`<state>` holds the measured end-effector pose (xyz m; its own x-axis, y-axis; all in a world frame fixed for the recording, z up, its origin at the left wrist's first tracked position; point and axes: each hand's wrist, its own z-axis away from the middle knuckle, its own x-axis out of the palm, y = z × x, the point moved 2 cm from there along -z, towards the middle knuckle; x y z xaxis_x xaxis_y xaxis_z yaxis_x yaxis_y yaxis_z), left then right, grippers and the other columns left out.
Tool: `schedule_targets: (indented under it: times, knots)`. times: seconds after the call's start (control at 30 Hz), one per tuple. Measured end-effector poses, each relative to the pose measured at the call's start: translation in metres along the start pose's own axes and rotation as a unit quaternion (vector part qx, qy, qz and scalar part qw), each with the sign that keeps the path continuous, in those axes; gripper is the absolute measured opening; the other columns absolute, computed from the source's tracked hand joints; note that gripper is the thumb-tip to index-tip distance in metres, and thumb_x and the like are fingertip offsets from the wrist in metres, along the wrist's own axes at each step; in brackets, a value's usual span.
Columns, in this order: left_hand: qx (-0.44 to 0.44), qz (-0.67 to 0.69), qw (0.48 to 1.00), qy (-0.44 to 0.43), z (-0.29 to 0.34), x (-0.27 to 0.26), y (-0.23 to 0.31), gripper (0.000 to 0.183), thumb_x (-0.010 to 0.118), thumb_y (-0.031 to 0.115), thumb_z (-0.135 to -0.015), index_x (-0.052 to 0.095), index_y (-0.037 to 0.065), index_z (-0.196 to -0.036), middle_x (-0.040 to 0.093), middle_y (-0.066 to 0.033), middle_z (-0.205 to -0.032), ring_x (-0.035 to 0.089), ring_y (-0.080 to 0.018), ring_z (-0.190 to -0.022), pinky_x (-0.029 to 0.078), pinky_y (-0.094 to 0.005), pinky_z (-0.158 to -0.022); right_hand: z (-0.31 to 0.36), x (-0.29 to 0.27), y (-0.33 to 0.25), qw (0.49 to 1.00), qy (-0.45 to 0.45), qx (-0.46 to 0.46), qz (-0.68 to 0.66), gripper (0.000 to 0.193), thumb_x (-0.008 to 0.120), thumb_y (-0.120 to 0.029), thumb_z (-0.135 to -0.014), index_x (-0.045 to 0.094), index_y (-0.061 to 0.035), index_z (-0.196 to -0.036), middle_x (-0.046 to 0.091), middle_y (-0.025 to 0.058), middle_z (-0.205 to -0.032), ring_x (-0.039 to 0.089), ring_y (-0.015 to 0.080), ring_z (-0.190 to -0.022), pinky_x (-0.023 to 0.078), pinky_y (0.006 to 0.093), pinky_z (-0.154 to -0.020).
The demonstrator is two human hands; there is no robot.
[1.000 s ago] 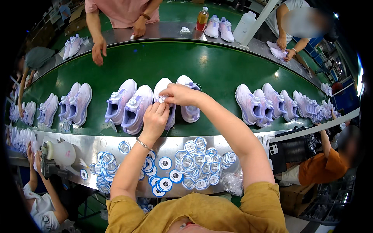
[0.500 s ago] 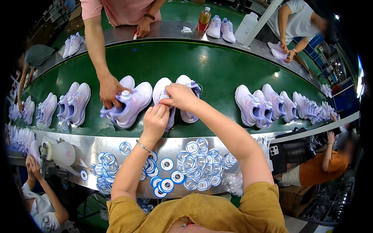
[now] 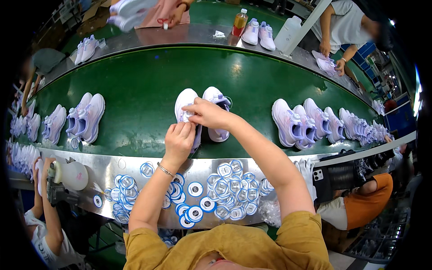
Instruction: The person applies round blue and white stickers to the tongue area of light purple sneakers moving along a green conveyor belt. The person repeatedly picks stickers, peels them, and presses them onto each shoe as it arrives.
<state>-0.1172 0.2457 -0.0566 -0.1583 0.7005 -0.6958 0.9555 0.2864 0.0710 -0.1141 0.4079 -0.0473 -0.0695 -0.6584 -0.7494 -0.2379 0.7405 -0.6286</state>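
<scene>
Hands (L hand [image 3: 179, 140] & R hand [image 3: 207, 113]) pinched narrow at white shoe [image 3: 185, 97]; can't tell what's held. Blue-rimmed discs [image 3: 235, 185] nr on surface [image 3: 198, 167].

On the green surface [image 3: 148, 72], a white sneaker [image 3: 185, 96] with lilac trim stands upright, toe toward the surface's far edge; its mate [image 3: 215, 95] stands just beside it, pointing the same way.

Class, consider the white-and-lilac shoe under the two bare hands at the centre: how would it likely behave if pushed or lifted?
The shoe would probably slide rather than roll, since it stands sole-down on the green surface. It is likely light for its size: the matching shoe beside it shows a hollow opening.
</scene>
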Motion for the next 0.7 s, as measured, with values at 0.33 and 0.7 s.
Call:
schedule_targets:
  times: [0.33, 0.7]
  knots:
    - [-0.002, -0.002, 1.0, 0.012, 0.001, -0.006, -0.002, 0.026, 0.059, 0.005, -0.068, 0.064, -0.002, -0.092, 0.061, -0.0081, -0.088, 0.059, -0.0227, -0.08, 0.047, -0.0341, -0.07, -0.003, 0.007, -0.008, 0.999, 0.031, 0.018, 0.026, 0.031, 0.068, -0.029, -0.078, 0.062, -0.0004, -0.088, 0.06, 0.0177, -0.086, 0.058, 0.0343, -0.083, 0.046, 0.0407, -0.072]
    - [-0.01, 0.001, 1.0, 0.027, 0.002, -0.012, -0.004, 0.023, 0.06, 0.004, -0.068, 0.065, -0.002, -0.089, 0.062, -0.0091, -0.09, 0.06, -0.0241, -0.083, 0.049, -0.0345, -0.072, -0.006, 0.011, -0.021, 0.994, 0.041, 0.088, 0.058, 0.034, 0.07, -0.03, -0.076, 0.06, -0.001, -0.092, 0.061, 0.0195, -0.088, 0.059, 0.0348, -0.083, 0.047, 0.0406, -0.072]
